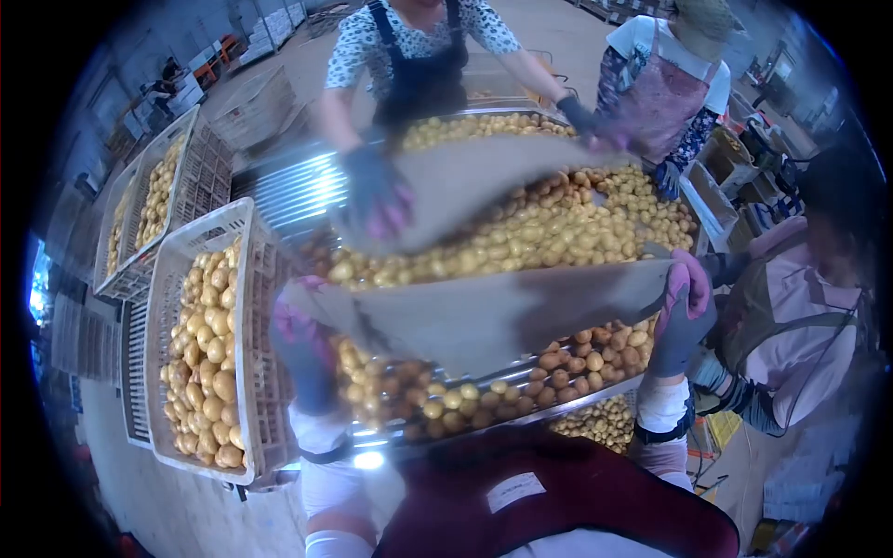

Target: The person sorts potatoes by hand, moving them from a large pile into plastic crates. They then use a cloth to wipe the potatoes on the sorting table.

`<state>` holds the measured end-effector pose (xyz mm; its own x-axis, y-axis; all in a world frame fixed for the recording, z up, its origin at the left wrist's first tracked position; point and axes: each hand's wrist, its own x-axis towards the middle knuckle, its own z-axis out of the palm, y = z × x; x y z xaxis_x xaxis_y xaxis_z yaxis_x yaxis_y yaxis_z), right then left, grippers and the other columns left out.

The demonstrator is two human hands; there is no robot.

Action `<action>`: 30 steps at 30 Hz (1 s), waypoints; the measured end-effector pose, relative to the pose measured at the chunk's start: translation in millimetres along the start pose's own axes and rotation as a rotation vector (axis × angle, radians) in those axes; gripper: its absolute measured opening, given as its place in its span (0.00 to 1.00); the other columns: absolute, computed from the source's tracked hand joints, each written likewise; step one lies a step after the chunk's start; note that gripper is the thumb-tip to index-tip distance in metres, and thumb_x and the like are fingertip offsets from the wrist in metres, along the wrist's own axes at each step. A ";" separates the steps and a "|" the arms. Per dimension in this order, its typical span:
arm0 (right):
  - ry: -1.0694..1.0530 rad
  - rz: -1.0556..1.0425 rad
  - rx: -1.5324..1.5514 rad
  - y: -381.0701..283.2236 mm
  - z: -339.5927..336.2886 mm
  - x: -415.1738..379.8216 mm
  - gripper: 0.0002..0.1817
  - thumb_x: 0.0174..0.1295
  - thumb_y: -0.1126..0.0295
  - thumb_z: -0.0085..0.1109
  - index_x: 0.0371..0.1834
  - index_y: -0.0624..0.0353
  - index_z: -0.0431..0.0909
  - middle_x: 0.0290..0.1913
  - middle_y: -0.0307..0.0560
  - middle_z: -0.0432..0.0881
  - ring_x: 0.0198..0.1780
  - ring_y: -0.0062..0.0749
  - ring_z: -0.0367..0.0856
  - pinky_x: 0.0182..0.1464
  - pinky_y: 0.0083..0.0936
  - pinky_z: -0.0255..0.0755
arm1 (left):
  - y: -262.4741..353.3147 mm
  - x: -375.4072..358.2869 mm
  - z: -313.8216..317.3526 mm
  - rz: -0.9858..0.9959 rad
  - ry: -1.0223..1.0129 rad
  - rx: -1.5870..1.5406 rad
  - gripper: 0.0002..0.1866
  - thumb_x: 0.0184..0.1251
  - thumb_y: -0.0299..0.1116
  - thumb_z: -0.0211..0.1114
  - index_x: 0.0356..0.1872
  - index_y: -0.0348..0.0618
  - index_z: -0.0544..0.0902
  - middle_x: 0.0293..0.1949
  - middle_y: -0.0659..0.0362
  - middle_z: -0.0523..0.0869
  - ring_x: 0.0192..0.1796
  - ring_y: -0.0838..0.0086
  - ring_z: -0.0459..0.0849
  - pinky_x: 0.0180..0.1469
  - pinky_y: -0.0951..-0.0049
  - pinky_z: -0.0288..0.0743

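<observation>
Both of my hands wear grey gloves with pink fingers. My right hand (684, 316) is closed on the right end of a grey sheet (465, 312), pinching its upper corner. At the sheet's left end, my left hand (305, 344) grips the other corner, somewhat blurred. Stretched between them, the sheet hangs over potatoes (530, 232) spread on a metal sorting table (595, 395). Across the table, a person's gloved hands hold a second grey sheet (465, 186), blurred by motion, above the potatoes.
A plastic crate (244, 325) full of potatoes stands left of the table, with further filled crates (191, 186) behind it. Ridged metal (288, 195) shows at the table's left end. Co-workers stand at the far side and on the right, one close to my right arm.
</observation>
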<state>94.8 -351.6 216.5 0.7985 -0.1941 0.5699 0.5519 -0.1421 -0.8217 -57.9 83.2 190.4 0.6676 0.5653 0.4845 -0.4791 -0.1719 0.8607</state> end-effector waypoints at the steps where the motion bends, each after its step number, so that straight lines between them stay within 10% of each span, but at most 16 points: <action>1: -0.042 -0.011 -0.076 -3.9 4.4 3.2 0.19 0.71 0.66 0.60 0.58 0.68 0.78 0.56 0.49 0.81 0.56 0.29 0.79 0.63 0.25 0.70 | 3.5 -2.4 -0.5 0.025 0.018 0.005 0.22 0.75 0.42 0.61 0.60 0.37 0.74 0.55 0.52 0.81 0.54 0.71 0.83 0.52 0.72 0.82; 5: -0.339 -0.075 -0.410 6.2 46.8 -16.4 0.18 0.64 0.69 0.65 0.56 0.63 0.79 0.49 0.52 0.82 0.52 0.41 0.81 0.57 0.32 0.75 | 10.0 -15.4 33.0 -0.130 0.096 0.346 0.16 0.69 0.34 0.67 0.53 0.39 0.80 0.40 0.59 0.86 0.40 0.78 0.84 0.43 0.76 0.80; 8: -0.731 -0.089 -0.199 -19.8 100.9 -74.7 0.20 0.57 0.70 0.69 0.53 0.60 0.80 0.47 0.51 0.83 0.49 0.46 0.82 0.50 0.38 0.78 | 28.4 -22.1 90.2 -0.358 -0.269 0.235 0.12 0.64 0.33 0.69 0.45 0.40 0.83 0.35 0.61 0.85 0.35 0.75 0.82 0.43 0.72 0.79; 11: -0.682 -0.427 -0.357 7.3 111.2 -102.4 0.18 0.58 0.68 0.67 0.53 0.59 0.81 0.46 0.49 0.85 0.46 0.43 0.85 0.47 0.37 0.79 | 3.5 -60.6 119.7 -0.397 -0.420 0.186 0.17 0.60 0.38 0.75 0.46 0.41 0.83 0.39 0.58 0.86 0.41 0.72 0.84 0.46 0.71 0.79; 15: -0.610 0.276 -0.111 -19.8 69.1 -65.3 0.16 0.58 0.71 0.62 0.50 0.58 0.83 0.44 0.49 0.87 0.44 0.39 0.86 0.49 0.30 0.77 | 17.1 -71.1 121.6 -0.498 -0.593 0.314 0.21 0.60 0.43 0.76 0.49 0.43 0.82 0.47 0.55 0.86 0.48 0.68 0.85 0.50 0.67 0.79; 18: -0.476 -0.107 -0.169 -46.9 47.5 -61.1 0.15 0.60 0.70 0.61 0.49 0.64 0.82 0.44 0.52 0.86 0.45 0.36 0.85 0.49 0.29 0.77 | -11.0 -98.2 128.0 -0.093 -0.848 0.519 0.21 0.62 0.45 0.74 0.50 0.44 0.82 0.48 0.53 0.86 0.49 0.63 0.85 0.53 0.62 0.78; 20: -0.508 -0.404 -0.346 -53.8 27.8 -60.5 0.18 0.61 0.68 0.62 0.52 0.66 0.80 0.44 0.54 0.85 0.45 0.38 0.85 0.49 0.32 0.78 | -37.5 -118.9 136.8 -0.166 -0.997 0.588 0.22 0.61 0.46 0.73 0.52 0.45 0.83 0.48 0.52 0.85 0.52 0.57 0.83 0.55 0.58 0.76; 25: 0.060 -0.401 -0.011 -31.9 -13.9 -53.6 0.26 0.63 0.59 0.62 0.58 0.68 0.75 0.49 0.54 0.82 0.46 0.40 0.82 0.49 0.35 0.77 | -97.4 -152.9 129.7 0.014 -0.827 0.513 0.19 0.64 0.43 0.69 0.50 0.42 0.83 0.48 0.52 0.84 0.57 0.56 0.79 0.59 0.57 0.74; 30: 0.028 -0.502 -0.475 -12.7 -96.8 -17.3 0.24 0.64 0.60 0.60 0.56 0.67 0.77 0.48 0.52 0.82 0.46 0.39 0.82 0.50 0.34 0.76 | -29.7 -106.7 98.5 -0.643 -0.416 0.175 0.13 0.68 0.36 0.66 0.48 0.41 0.80 0.44 0.56 0.84 0.47 0.67 0.83 0.47 0.67 0.78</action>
<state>50.8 -440.3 217.6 0.4638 -0.0177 0.8858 0.6830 -0.6297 -0.3702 -58.7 -51.5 128.5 0.9585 0.2543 -0.1286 0.1477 -0.0575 0.9874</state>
